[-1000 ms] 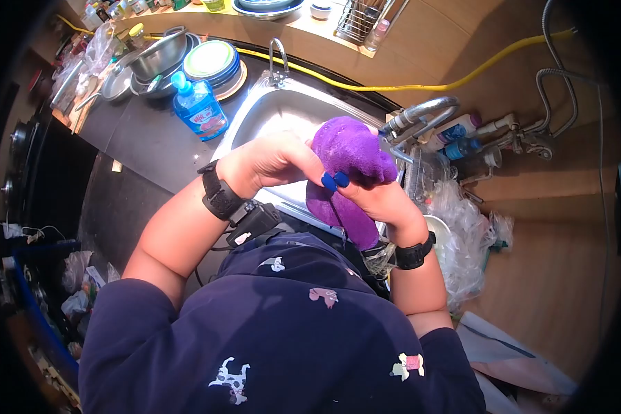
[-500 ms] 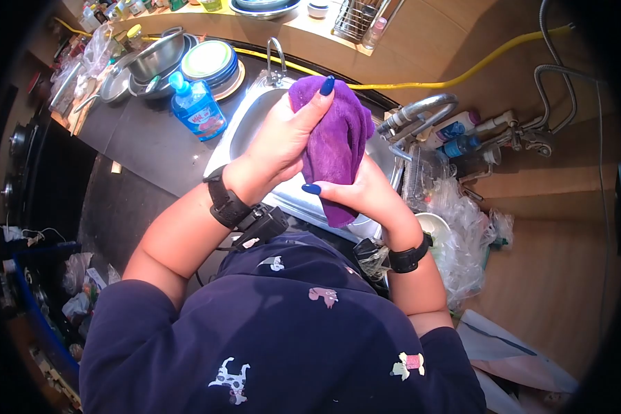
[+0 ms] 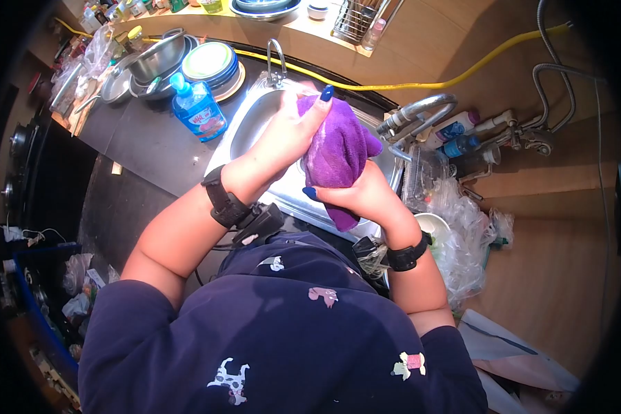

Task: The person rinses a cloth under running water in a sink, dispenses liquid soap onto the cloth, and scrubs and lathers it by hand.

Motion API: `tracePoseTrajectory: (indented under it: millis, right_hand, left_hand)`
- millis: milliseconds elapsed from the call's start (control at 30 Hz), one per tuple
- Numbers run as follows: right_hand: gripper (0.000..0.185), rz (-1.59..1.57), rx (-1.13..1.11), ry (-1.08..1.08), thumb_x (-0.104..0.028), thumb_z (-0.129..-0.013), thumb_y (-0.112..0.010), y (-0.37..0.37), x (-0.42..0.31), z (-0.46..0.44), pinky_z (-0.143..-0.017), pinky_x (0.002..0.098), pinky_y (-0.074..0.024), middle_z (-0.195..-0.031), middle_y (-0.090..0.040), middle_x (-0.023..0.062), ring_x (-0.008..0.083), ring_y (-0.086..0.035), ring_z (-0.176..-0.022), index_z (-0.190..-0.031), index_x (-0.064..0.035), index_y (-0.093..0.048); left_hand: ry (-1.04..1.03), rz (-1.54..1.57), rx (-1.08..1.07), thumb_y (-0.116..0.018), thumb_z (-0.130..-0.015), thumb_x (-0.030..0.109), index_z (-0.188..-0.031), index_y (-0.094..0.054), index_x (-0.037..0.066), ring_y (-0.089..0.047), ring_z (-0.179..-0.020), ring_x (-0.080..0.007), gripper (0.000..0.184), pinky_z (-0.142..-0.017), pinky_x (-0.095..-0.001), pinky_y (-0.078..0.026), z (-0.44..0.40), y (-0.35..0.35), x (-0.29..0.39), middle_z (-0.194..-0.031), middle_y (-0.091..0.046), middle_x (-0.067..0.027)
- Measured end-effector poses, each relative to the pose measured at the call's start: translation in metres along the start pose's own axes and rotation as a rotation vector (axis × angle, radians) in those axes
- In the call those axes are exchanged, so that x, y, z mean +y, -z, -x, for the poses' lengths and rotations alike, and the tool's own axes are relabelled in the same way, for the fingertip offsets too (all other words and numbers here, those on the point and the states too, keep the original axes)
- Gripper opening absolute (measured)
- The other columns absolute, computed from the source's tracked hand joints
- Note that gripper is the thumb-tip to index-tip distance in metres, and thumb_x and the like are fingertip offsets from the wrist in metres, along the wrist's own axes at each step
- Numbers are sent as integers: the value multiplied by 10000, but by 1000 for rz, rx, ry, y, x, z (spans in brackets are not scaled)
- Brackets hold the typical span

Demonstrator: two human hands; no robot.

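A bunched purple cloth [image 3: 338, 148] is held between my two hands above the steel sink [image 3: 245, 134]. My left hand [image 3: 293, 134] grips its upper left side, with the thumb on top and the other fingers hidden. Lower down, my right hand [image 3: 366, 192] closes round the cloth from the right, its thumb lying across the front. Whether anything is wrapped inside the cloth cannot be seen. A small curved tap [image 3: 276, 58] stands behind the sink, and a larger metal faucet [image 3: 421, 114] reaches in from the right.
Left of the sink stands a blue soap bottle [image 3: 200, 114]. Behind it are stacked plates [image 3: 214, 62] and metal pans [image 3: 159, 62]. A yellow hose [image 3: 455, 81] runs along the back. Bottles [image 3: 459, 145] and crumpled plastic bags [image 3: 455, 241] lie at the right.
The cloth has shifted and bunched up more, with a corner now sticking out at the right. My left hand has moved slightly; my right hand stays nearly in place.
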State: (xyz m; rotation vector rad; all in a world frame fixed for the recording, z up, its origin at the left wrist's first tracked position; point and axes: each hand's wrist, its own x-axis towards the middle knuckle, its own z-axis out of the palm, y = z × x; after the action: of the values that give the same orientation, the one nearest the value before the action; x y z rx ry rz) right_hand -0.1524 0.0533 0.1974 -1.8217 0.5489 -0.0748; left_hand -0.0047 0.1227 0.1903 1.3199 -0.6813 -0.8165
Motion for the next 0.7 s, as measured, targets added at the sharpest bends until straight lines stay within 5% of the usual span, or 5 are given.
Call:
tracePoseTrajectory:
  millis: [100, 167, 233, 367, 700]
  right_hand:
    - [527, -67, -32, 24, -148, -625, -761, 4, -3, 2, -801, 290, -458, -990, -598, 59, 130, -563, -908, -1083, -18, -535]
    - [608, -157, -52, 99, -149, -625, -761, 8, 3, 2, -835, 302, -448, -1070, -566, 66, 143, -546, -969, -1153, -23, -489]
    - [762, -106, -55, 50, -143, -621, -764, 14, -8, 5, -876, 315, -435, -1154, -507, 76, 161, -517, -1032, -1262, -36, -367]
    - [718, -56, -56, 127, -136, -617, -765, 15, -10, 8, -863, 311, -442, -1114, -527, 76, 151, -527, -1007, -1229, -33, -404]
    - [375, 185, 18, 179, -143, -615, -741, 12, -23, 12, -695, 296, -473, -825, -612, 38, 136, -588, -761, -936, -40, -577]
  left_hand:
    - [-756, -341, 54, -614, -808, 251, -1153, -487, 32, -479, -1112, -293, 429, -952, -387, -362, -4, 9, 3, -1187, -501, -136]
    - [-963, -874, -496, -741, -638, 309, -1241, -460, 140, -335, -1254, -318, 686, -999, -446, -311, 1, 21, 35, -1336, -377, -122]
    - [-850, -1119, -647, -761, -575, 393, -1297, -415, 154, -301, -1274, -346, 835, -1003, -513, -273, 13, 18, 40, -1391, -315, -107]
    - [-686, -1315, -724, -776, -571, 216, -1295, -416, 189, -276, -1292, -343, 810, -971, -539, -304, 23, 15, 57, -1405, -296, -95]
    - [-920, -1140, -543, -633, -653, 103, -1075, -550, 123, -590, -751, -234, 430, -602, -341, -483, 1, 15, 22, -802, -553, -48]
